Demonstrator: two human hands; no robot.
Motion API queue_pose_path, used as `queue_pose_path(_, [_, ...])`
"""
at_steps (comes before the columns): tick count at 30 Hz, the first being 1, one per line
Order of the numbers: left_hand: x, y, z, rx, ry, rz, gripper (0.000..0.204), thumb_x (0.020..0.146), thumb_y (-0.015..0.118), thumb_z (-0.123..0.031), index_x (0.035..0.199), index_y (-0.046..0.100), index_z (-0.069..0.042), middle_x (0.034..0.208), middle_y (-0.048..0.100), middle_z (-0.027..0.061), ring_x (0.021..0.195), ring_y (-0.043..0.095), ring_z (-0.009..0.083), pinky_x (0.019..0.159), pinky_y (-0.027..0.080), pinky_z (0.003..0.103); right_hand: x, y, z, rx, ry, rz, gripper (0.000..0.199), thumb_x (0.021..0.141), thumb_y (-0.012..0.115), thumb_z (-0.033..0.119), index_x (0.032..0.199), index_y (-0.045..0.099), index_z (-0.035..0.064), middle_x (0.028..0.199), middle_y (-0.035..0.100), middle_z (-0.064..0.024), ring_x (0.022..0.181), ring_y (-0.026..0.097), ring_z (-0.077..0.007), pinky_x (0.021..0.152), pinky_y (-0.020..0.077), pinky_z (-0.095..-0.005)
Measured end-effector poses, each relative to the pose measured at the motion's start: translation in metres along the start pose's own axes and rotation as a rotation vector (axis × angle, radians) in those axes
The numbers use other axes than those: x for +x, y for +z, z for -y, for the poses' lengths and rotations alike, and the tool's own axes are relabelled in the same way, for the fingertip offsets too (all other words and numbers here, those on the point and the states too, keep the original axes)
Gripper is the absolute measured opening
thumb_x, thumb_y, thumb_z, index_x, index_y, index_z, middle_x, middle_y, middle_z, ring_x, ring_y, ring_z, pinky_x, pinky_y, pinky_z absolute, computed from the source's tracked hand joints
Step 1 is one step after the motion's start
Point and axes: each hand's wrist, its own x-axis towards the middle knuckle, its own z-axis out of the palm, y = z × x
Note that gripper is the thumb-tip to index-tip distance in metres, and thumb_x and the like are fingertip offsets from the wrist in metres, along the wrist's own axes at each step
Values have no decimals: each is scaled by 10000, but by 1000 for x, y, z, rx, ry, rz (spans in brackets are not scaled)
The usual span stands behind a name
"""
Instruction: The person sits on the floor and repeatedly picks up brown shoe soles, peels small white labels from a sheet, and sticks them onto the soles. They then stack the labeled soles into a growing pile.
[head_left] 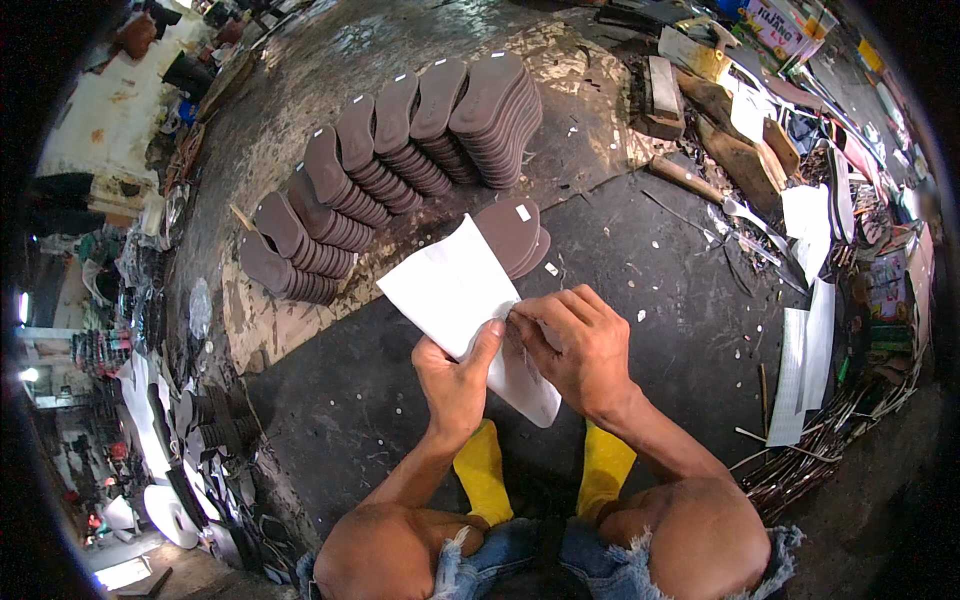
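My left hand (455,385) grips a white paper sheet (455,280) by its lower edge, thumb on top. The sheet is bent, and its lower part hangs down between my hands. At its right edge, my right hand (575,345) has thumb and forefinger pinched together; what lies between those fingertips is too small to make out. Just beyond the sheet, a few brown shoe soles (510,235) lie on the dark mat, partly covered by it. The top one bears a small white label (523,212).
Stacks of brown soles (400,130) stand in a curved row at the far left, several with white labels on top. To the right lie a wooden-handled tool (685,180), wooden blocks (740,165), paper strips (800,370) and a bundle of thin sticks (810,470). Yellow socks (483,475) cover my feet.
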Motion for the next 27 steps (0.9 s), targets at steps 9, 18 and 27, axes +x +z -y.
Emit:
queue_pose_path(9, [7, 2, 5, -160, -96, -36, 202, 1005, 791, -40, 1182, 758, 51, 1101, 778, 79, 978, 714, 130, 867, 566, 311, 1, 0, -4, 129, -43, -103, 454, 879, 865, 78, 1304, 706, 86, 1109, 731, -88, 980, 669, -316, 850, 582, -451])
queue_pose_path(18, [3, -9, 12, -6, -117, -7, 209, 991, 785, -59, 1174, 771, 40, 1111, 784, 76, 935, 716, 136, 830, 571, 319, -4, 16, 0, 132, -25, -27, 516, 888, 812, 8, 1373, 659, 98, 1059, 727, -77, 896, 670, -282, 800, 571, -408])
queue_pose_path(27, [45, -161, -11, 1164, -100, 118, 541, 887, 861, -66, 1396, 692, 7, 1255, 780, 163, 1131, 745, 299, 1005, 577, 434, -10, -57, -95, 182, 641, 398, 236, 1084, 638, 215, 1161, 773, 38, 1095, 699, -176, 1106, 646, -314, 1003, 534, -490])
